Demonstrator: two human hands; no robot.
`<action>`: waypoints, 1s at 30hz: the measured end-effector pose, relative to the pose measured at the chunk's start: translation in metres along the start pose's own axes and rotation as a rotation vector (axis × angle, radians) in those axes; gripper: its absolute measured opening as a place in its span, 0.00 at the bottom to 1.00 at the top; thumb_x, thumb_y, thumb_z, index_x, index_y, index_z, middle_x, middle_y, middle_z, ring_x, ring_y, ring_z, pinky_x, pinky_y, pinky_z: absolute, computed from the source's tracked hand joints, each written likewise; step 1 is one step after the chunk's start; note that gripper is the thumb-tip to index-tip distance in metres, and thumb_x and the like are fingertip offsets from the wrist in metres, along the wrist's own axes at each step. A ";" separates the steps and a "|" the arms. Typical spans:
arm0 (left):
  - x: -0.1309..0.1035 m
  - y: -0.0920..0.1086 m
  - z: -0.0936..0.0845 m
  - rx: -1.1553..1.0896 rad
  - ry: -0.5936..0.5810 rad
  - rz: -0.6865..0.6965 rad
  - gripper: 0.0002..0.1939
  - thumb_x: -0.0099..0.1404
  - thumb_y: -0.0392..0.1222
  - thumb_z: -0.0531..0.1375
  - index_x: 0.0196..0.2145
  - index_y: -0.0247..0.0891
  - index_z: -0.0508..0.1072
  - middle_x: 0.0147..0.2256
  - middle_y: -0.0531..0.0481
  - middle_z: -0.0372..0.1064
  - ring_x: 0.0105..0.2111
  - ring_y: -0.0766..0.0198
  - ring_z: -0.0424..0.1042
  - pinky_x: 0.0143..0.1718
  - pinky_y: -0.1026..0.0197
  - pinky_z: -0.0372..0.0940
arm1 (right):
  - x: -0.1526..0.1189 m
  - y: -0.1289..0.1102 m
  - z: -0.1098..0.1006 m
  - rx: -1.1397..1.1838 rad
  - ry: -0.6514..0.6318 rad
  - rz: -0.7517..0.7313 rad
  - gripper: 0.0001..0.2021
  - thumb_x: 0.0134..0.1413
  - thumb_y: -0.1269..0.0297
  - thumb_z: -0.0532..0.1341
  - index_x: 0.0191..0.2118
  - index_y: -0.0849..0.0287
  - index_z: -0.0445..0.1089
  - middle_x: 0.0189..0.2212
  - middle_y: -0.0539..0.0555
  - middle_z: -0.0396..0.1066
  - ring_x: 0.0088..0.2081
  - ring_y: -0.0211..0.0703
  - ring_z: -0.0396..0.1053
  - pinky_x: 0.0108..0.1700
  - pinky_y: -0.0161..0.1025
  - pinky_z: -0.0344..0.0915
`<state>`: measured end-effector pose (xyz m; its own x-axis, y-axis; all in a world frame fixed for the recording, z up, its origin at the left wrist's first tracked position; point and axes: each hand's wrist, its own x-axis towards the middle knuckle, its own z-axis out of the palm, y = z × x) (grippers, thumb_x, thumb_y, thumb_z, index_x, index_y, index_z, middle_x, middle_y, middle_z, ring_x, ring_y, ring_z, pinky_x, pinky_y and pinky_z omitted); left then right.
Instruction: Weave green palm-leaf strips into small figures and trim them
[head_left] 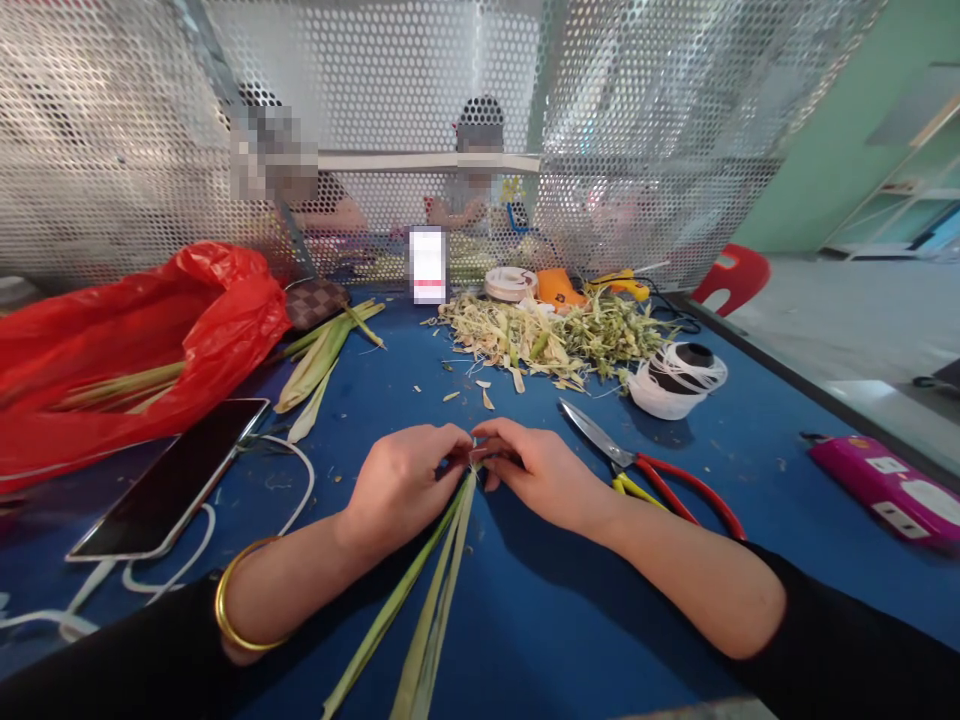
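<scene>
Long pale-green leaf strips [442,570] run from my fingertips down toward the table's front edge. My left hand [409,485] pinches their top end from the left, thumb and fingers together. From the right, my right hand [536,470] meets it with thumb and fingertips closed at the same spot. A small pale bit shows between the fingertips, too small to make out. To the right of my right hand lie red-handled scissors [619,455], with something yellow-handled partly under them. A gold bangle [225,610] circles my left wrist.
A red plastic bag [232,290] holding leaves, loose leaves [319,360] and a cabled tablet-like device [176,480] lie left. Plant scraps [540,340], a white string spool [675,395] and a purple pouch [885,485] sit back and right. Behind a perforated screen [405,80] are people.
</scene>
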<state>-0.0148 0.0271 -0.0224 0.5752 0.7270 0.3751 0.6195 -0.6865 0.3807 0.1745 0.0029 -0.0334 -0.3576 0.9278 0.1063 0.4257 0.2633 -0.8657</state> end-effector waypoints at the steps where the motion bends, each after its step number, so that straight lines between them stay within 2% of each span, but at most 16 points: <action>1: -0.002 0.000 0.001 0.073 0.023 0.061 0.07 0.62 0.36 0.54 0.32 0.38 0.72 0.27 0.51 0.72 0.28 0.65 0.70 0.30 0.64 0.59 | 0.000 0.000 0.000 0.002 0.006 0.006 0.12 0.55 0.76 0.53 0.45 0.58 0.63 0.36 0.53 0.75 0.29 0.36 0.74 0.39 0.37 0.68; 4: -0.004 -0.001 0.005 0.217 0.070 0.204 0.10 0.66 0.37 0.52 0.32 0.37 0.72 0.27 0.50 0.72 0.29 0.63 0.70 0.31 0.62 0.60 | 0.000 0.000 0.001 0.006 0.009 -0.003 0.11 0.57 0.74 0.53 0.45 0.59 0.63 0.34 0.53 0.76 0.29 0.37 0.74 0.40 0.38 0.68; 7: -0.003 -0.001 0.006 0.275 0.094 0.262 0.11 0.66 0.37 0.52 0.30 0.38 0.72 0.26 0.50 0.73 0.29 0.63 0.70 0.31 0.62 0.60 | 0.000 0.000 0.002 0.000 0.010 -0.010 0.10 0.58 0.72 0.54 0.44 0.59 0.64 0.30 0.52 0.75 0.30 0.39 0.74 0.40 0.39 0.68; 11: -0.001 -0.001 0.004 0.238 0.099 0.266 0.10 0.66 0.37 0.52 0.30 0.38 0.72 0.28 0.50 0.74 0.30 0.63 0.71 0.32 0.62 0.62 | 0.001 0.000 0.003 0.094 0.021 0.019 0.09 0.56 0.70 0.56 0.43 0.59 0.68 0.29 0.51 0.74 0.28 0.38 0.72 0.38 0.39 0.68; 14: -0.001 -0.001 0.003 0.182 0.122 0.272 0.09 0.65 0.37 0.53 0.31 0.38 0.72 0.29 0.50 0.75 0.31 0.63 0.71 0.33 0.62 0.62 | 0.002 0.000 0.001 0.181 0.016 0.032 0.07 0.54 0.71 0.58 0.38 0.59 0.72 0.30 0.50 0.73 0.26 0.36 0.70 0.35 0.37 0.68; 20: -0.001 0.001 0.003 0.112 0.134 0.301 0.07 0.63 0.36 0.56 0.30 0.37 0.73 0.28 0.50 0.74 0.29 0.64 0.71 0.32 0.62 0.62 | 0.003 0.001 0.000 0.120 0.068 0.040 0.04 0.50 0.72 0.60 0.28 0.60 0.71 0.27 0.49 0.68 0.25 0.34 0.69 0.33 0.34 0.65; 26: -0.001 -0.002 0.001 0.083 0.133 0.234 0.07 0.63 0.37 0.55 0.31 0.39 0.74 0.28 0.51 0.75 0.30 0.64 0.71 0.33 0.63 0.62 | 0.002 0.000 0.000 0.171 0.082 0.103 0.04 0.54 0.71 0.56 0.30 0.59 0.66 0.25 0.48 0.69 0.27 0.36 0.71 0.36 0.36 0.67; 30: -0.001 -0.003 0.003 0.071 0.140 0.252 0.07 0.63 0.37 0.56 0.31 0.39 0.73 0.29 0.50 0.75 0.31 0.64 0.72 0.34 0.62 0.62 | 0.003 -0.002 0.000 0.241 0.091 0.109 0.05 0.51 0.72 0.57 0.35 0.60 0.69 0.31 0.50 0.69 0.26 0.35 0.70 0.35 0.37 0.68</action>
<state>-0.0158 0.0284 -0.0264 0.6397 0.5211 0.5650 0.5049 -0.8391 0.2023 0.1724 0.0054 -0.0314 -0.2397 0.9700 0.0404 0.2432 0.1002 -0.9648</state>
